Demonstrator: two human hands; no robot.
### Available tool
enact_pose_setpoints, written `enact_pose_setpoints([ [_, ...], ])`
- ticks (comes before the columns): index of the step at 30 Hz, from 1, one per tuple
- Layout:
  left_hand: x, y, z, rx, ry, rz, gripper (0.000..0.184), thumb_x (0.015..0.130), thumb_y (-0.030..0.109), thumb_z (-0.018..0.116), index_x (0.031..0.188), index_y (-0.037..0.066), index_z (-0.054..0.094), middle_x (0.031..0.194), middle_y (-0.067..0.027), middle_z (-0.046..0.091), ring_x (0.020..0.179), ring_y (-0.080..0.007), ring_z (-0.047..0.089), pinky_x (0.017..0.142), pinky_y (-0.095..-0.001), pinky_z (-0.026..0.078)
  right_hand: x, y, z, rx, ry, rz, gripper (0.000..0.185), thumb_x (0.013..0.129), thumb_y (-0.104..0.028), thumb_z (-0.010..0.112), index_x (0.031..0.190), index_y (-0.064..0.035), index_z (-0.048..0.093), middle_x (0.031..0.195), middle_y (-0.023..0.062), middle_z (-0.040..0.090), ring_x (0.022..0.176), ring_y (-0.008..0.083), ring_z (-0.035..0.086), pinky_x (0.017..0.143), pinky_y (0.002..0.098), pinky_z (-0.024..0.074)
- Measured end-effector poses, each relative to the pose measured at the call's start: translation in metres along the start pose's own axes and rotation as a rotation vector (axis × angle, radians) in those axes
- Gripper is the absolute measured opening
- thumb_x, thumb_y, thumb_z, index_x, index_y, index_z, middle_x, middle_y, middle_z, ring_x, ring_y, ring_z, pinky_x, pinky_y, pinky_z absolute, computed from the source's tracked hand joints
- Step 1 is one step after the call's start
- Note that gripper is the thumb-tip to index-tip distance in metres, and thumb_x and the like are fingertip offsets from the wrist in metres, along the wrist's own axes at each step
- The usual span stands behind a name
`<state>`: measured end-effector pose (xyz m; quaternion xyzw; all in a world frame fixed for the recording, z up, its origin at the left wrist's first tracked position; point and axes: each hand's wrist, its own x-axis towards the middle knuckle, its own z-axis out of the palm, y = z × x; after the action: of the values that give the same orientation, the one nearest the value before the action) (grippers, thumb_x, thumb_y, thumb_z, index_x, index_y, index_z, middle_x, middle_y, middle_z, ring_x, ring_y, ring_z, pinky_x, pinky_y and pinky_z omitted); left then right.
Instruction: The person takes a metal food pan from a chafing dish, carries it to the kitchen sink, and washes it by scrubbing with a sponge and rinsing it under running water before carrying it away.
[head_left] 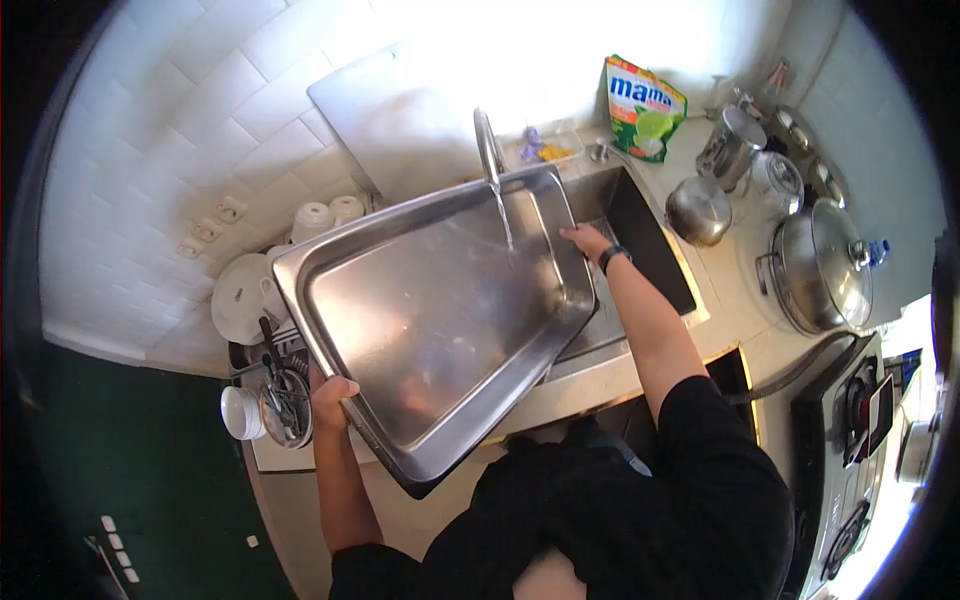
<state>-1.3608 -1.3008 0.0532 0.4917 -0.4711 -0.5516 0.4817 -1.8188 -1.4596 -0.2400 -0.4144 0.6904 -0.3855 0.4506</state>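
A large rectangular stainless steel pan is held tilted over the counter and part of the sink. My left hand grips its near left rim, thumb on top and the other fingers hidden beneath. At the right end, my right hand is closed on the rim, its fingertips over the inner edge. From the curved faucet a thin stream of water runs into the pan's right part.
Left of the pan stand a dish rack with cutlery, white bowls and plates. A soap pouch stands behind the sink. Steel pots and a large lidded pan line the right, near a gas stove.
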Motion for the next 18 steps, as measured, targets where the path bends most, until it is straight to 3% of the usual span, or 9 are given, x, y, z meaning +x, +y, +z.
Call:
enact_pose_setpoints([
  [2, 0.010, -0.009, -0.011, 0.038, 0.044, -0.038, 0.065, 0.047, 0.012, 0.049, 0.111, 0.000, 0.041, 0.086, -0.0079, 0.050, 0.072, -0.0193, 0.050, 0.063, -0.0280, 0.043, 0.014, 0.026, -0.002, -0.070, 0.088, -0.107, 0.021, 0.079, -0.019, 0.058, 0.090, -0.0031, 0.049, 0.076, 0.0022, 0.050, 0.067, 0.0110, 0.044, 0.057, 0.0280, 0.0369],
  [4, 0.028, -0.023, -0.032, 0.115, 0.035, -0.005, 0.062, 0.049, 0.013, 0.048, 0.109, 0.000, 0.042, 0.083, -0.0069, 0.051, 0.069, -0.0185, 0.050, 0.061, -0.0263, 0.042, -0.010, -0.001, -0.018, -0.042, 0.076, -0.137, 0.028, 0.078, -0.016, 0.059, 0.098, -0.0013, 0.047, 0.085, 0.0089, 0.053, 0.076, 0.0172, 0.048, 0.066, 0.0313, 0.0391],
  [5, 0.036, -0.032, -0.043, 0.147, 0.033, 0.005, 0.052, 0.050, 0.013, 0.048, 0.100, 0.001, 0.042, 0.078, -0.0063, 0.050, 0.066, -0.0180, 0.050, 0.059, -0.0264, 0.042, -0.023, -0.012, -0.023, -0.027, 0.068, -0.143, 0.032, 0.077, -0.015, 0.059, 0.101, -0.0004, 0.046, 0.090, 0.0123, 0.055, 0.081, 0.0204, 0.050, 0.071, 0.0329, 0.0402],
  [6, 0.049, -0.042, -0.055, 0.151, 0.036, 0.034, 0.042, 0.051, 0.013, 0.048, 0.090, 0.002, 0.042, 0.073, -0.0058, 0.049, 0.063, -0.0175, 0.049, 0.058, -0.0265, 0.042, -0.016, -0.005, -0.027, -0.014, 0.096, -0.204, 0.025, 0.077, -0.012, 0.058, 0.096, -0.0008, 0.046, 0.081, 0.0095, 0.052, 0.076, 0.0184, 0.049, 0.068, 0.0308, 0.0399],
  [9, 0.098, -0.085, -0.101, 0.144, 0.044, 0.170, 0.014, 0.054, 0.014, 0.049, 0.063, 0.006, 0.042, 0.058, -0.0041, 0.046, 0.054, -0.0160, 0.048, 0.053, -0.0268, 0.041, -0.054, -0.054, -0.053, 0.125, 0.070, -0.181, 0.025, 0.077, -0.012, 0.058, 0.096, -0.0008, 0.046, 0.079, 0.0085, 0.050, 0.075, 0.0174, 0.048, 0.067, 0.0295, 0.0397],
  [11, 0.120, -0.097, -0.116, 0.120, 0.040, 0.194, 0.015, 0.057, 0.015, 0.049, 0.045, 0.008, 0.042, 0.048, -0.0029, 0.044, 0.048, -0.0150, 0.047, 0.050, -0.0269, 0.040, -0.032, -0.042, -0.067, 0.040, 0.149, -0.335, 0.025, 0.078, -0.012, 0.057, 0.096, -0.0014, 0.045, 0.080, 0.0081, 0.049, 0.075, 0.0175, 0.047, 0.067, 0.0285, 0.0390],
  [16, 0.103, -0.024, -0.028, -0.037, 0.030, -0.008, 0.012, 0.057, 0.012, 0.048, 0.050, 0.009, 0.039, 0.050, -0.0024, 0.041, 0.044, -0.0156, 0.045, 0.042, -0.0299, 0.039, -0.040, -0.052, -0.096, 0.009, 0.228, -0.313, 0.028, 0.079, -0.014, 0.056, 0.101, -0.0025, 0.043, 0.086, 0.0097, 0.051, 0.079, 0.0193, 0.049, 0.071, 0.0314, 0.0394],
  [18, 0.119, -0.023, -0.019, -0.092, 0.028, -0.070, 0.009, 0.057, 0.010, 0.048, 0.053, 0.009, 0.039, 0.051, -0.0020, 0.040, 0.043, -0.0157, 0.044, 0.041, -0.0300, 0.039, -0.031, -0.043, -0.108, -0.030, 0.304, -0.353, 0.026, 0.081, -0.013, 0.053, 0.102, -0.0037, 0.042, 0.090, 0.0075, 0.052, 0.081, 0.0154, 0.048, 0.071, 0.0280, 0.0394],
])
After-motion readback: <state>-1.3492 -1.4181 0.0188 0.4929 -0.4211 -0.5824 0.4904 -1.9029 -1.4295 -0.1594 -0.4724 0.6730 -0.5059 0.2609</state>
